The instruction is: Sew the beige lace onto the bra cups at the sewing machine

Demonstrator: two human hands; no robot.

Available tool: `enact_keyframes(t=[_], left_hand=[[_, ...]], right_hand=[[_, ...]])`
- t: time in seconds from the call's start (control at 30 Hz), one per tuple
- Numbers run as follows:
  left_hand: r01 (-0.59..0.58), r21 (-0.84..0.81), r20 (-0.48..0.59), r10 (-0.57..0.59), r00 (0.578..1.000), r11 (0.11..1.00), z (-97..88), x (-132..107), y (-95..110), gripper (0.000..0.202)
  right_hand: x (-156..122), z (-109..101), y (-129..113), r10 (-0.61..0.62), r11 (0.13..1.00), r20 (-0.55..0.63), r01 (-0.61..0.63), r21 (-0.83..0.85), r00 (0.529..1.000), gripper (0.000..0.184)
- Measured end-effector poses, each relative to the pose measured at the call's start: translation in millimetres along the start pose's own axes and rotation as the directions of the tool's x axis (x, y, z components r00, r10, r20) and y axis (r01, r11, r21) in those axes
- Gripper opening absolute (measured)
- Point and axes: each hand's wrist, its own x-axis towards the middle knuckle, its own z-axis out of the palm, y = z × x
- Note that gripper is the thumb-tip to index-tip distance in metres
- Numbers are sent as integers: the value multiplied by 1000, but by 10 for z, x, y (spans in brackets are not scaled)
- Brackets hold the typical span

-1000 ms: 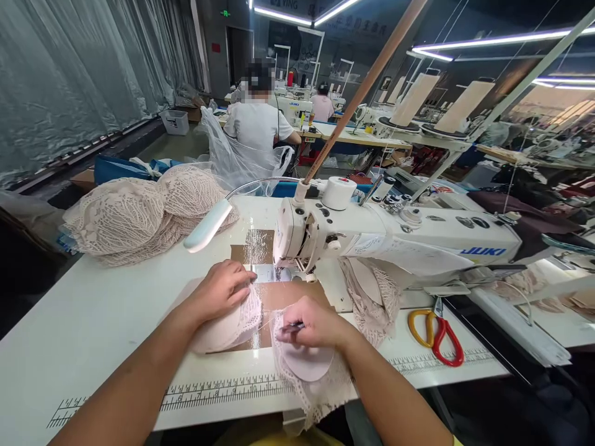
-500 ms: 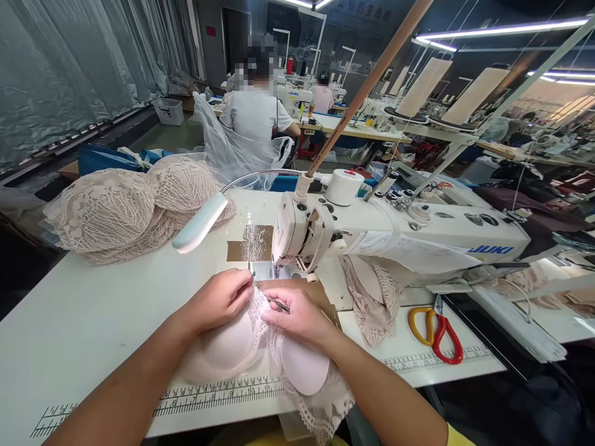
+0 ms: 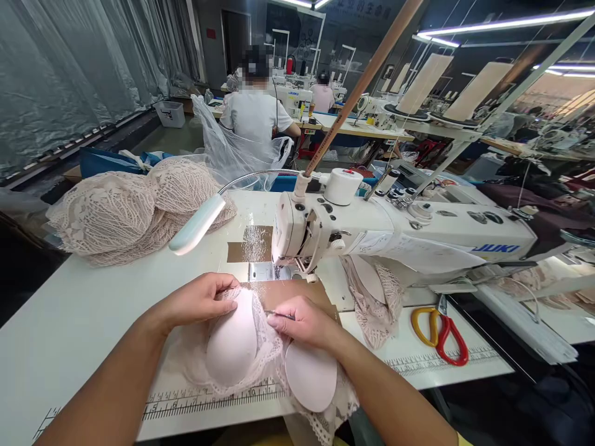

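Note:
A pale pink lace bra (image 3: 232,353) with smooth moulded cups lies on the white table in front of the sewing machine (image 3: 297,241), its right part hanging over the front edge. My left hand (image 3: 204,301) is closed, pinching the top of the left cup between thumb and fingers. Closed too, my right hand (image 3: 304,323) grips a thin, dark metal tool (image 3: 284,314) whose tip points left towards the lace; its exact kind is hard to make out. The needle area sits just beyond both hands, with the fabric apart from it.
Stacked lace bras (image 3: 106,214) lie at the back left, near a lamp head (image 3: 198,224). Right of the machine head is another lace piece (image 3: 372,297); scissors (image 3: 441,331) with yellow and red handles lie farther right. A person (image 3: 255,118) sits ahead.
My left hand has moved left and the left cup now faces up more openly, drawn back from the needle area. My right hand has shifted slightly right and down with the tool.

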Motion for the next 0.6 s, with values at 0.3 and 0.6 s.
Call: enact_keyframes(t=[0.3,0.6], left_hand=[[-87,-21,-50,86,995,996,319,71,111,19],[-51,-272,12,56,998,961,446,178,39,28]], right_hand=[[66,106,-20,-21,999,-278,32,34,960,19],[1,69,-43,-164,985,-357,171,-11,920,26]])
